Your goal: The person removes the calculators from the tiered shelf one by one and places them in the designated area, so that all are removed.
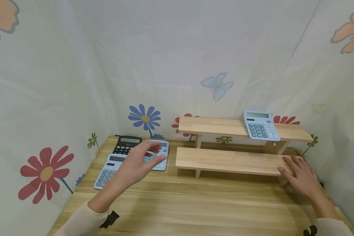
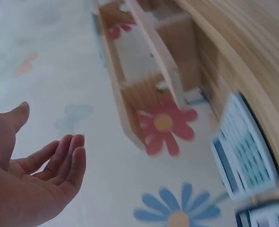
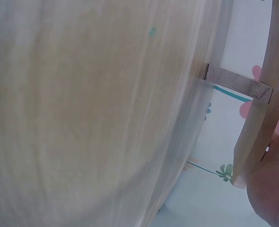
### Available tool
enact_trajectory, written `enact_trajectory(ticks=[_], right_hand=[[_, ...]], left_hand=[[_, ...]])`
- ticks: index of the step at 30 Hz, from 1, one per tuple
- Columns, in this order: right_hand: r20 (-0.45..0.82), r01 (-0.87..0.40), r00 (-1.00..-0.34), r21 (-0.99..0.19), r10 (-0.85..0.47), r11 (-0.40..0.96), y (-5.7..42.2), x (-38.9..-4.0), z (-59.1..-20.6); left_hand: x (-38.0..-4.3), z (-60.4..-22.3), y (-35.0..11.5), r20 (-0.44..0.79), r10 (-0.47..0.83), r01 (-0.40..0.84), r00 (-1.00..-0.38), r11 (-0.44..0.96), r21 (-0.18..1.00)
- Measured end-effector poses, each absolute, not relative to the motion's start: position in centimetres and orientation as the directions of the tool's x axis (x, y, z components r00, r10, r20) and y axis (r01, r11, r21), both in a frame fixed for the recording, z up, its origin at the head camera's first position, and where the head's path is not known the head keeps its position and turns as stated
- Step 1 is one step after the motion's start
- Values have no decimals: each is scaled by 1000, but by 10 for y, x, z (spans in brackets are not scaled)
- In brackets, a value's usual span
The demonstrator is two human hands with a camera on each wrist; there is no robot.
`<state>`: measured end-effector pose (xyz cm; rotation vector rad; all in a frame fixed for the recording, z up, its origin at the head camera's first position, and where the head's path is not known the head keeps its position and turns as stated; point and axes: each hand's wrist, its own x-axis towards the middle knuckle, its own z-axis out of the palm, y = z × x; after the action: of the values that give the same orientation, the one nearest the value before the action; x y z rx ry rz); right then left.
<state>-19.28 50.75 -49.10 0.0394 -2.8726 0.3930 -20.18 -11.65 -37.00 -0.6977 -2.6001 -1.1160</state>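
My left hand [image 1: 138, 160] hovers over the calculators at the left, fingers loosely bent and thumb apart, holding nothing. Below and behind it lie a blue-white calculator [image 1: 163, 157], a second blue-white calculator [image 1: 106, 173] and a black calculator [image 1: 127, 144], each partly covered in the head view. My right hand [image 1: 302, 175] rests on the right end of the lower board of a two-step wooden shelf [image 1: 227, 160], its fingers lying on top. Another blue-white calculator [image 1: 261, 126] leans on the upper board [image 1: 209, 124], right of its middle.
The wooden table [image 1: 200, 206] carries the shelf and the calculators. A pale curtain [image 1: 171, 65] with printed flowers and butterflies hangs behind and at both sides, close to the shelf's back.
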Motion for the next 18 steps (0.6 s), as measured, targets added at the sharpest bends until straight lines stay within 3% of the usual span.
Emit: enact_trajectory(ticks=[10, 14, 18], right_hand=[[250, -71, -968, -258, -4, 963, 507, -192, -493], [253, -67, -967, -258, 0, 964, 508, -192, -494], [257, -69, -966, -260, 0, 963, 508, -194, -492]], left_hand=[[-220, -360, -14, 473, 388, 594, -791, 304, 744], [-232, -362, 25, 475, 397, 568, -785, 157, 808], [-244, -368, 61, 474, 389, 547, -790, 98, 831]])
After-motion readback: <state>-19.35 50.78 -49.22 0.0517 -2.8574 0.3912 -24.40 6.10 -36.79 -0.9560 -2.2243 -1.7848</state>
